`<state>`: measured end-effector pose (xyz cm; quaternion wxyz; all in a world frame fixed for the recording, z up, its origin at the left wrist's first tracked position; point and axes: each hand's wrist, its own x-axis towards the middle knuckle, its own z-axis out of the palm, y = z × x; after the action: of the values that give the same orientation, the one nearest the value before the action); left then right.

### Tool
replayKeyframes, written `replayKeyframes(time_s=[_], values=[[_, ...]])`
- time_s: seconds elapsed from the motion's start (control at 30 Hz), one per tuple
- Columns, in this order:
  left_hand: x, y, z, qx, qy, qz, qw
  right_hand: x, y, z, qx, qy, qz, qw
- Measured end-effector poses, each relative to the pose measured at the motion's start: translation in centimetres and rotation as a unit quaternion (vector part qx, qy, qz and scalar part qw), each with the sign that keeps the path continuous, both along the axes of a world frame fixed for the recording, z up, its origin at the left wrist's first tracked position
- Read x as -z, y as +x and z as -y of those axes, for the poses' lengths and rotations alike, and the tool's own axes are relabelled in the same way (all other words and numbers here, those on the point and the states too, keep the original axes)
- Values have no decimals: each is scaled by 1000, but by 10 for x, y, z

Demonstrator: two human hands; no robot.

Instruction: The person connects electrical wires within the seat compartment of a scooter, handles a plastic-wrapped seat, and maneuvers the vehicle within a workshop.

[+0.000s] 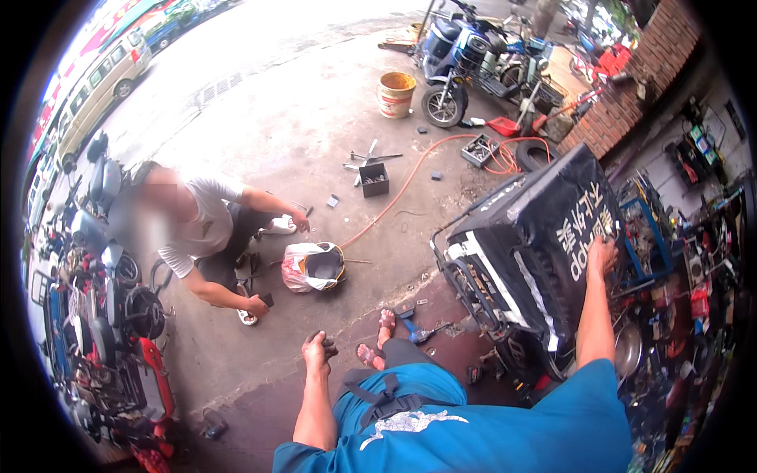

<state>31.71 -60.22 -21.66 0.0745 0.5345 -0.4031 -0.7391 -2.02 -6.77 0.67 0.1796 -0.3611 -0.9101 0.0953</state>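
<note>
My right hand point(603, 256) is raised against the side of a large black delivery box point(544, 236) with white lettering. Its fingers are pinched together, and a small pale glint shows at their tips, too small to name. The box sits on a scooter point(477, 288) with a metal rack, partly hidden beneath it. My left hand point(318, 351) hangs in the air in front of my body, its darkened fingers curled in and nothing visible in them. Below it, beside my sandalled feet, a blue cordless power tool point(414, 325) lies on the ground.
A person point(201, 236) squats at the left, holding a small dark object, near a bag-wrapped helmet-like thing point(313, 266). An orange hose point(410, 173) crosses the ground past a black bin point(373, 180) and loose tools. Parked scooters point(118, 315), a yellow bucket point(396, 94) and cluttered shelves point(694, 276) stand around.
</note>
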Motion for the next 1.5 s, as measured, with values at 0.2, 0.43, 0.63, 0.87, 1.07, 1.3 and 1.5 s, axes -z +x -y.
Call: replayKeyframes(time_s=[0.2, 0.43, 0.63, 0.87, 1.07, 1.3, 1.5], values=[[45, 44, -21, -5, 68, 135, 988, 4, -1, -8, -1, 5, 4, 1000], [22, 18, 13, -152, 113, -8, 982, -25, 9, 25, 16, -6, 36, 999], [-4, -11, 10, -73, 87, -81, 990, -13, 4, 19, 22, 2, 34, 999], [-34, -29, 7, -84, 155, -159, 971, -6, 4, 7, 15, -16, 1, 1000], [-124, -59, 5, -14, 130, -404, 906, -7, 6, 12, 12, -15, 3, 1000], [-119, -57, 23, -116, 147, -370, 910, 4, -5, -7, 12, -4, 13, 1000], [-53, -47, 19, -44, 77, -134, 987, 10, -10, -17, 14, -6, 2, 1000]])
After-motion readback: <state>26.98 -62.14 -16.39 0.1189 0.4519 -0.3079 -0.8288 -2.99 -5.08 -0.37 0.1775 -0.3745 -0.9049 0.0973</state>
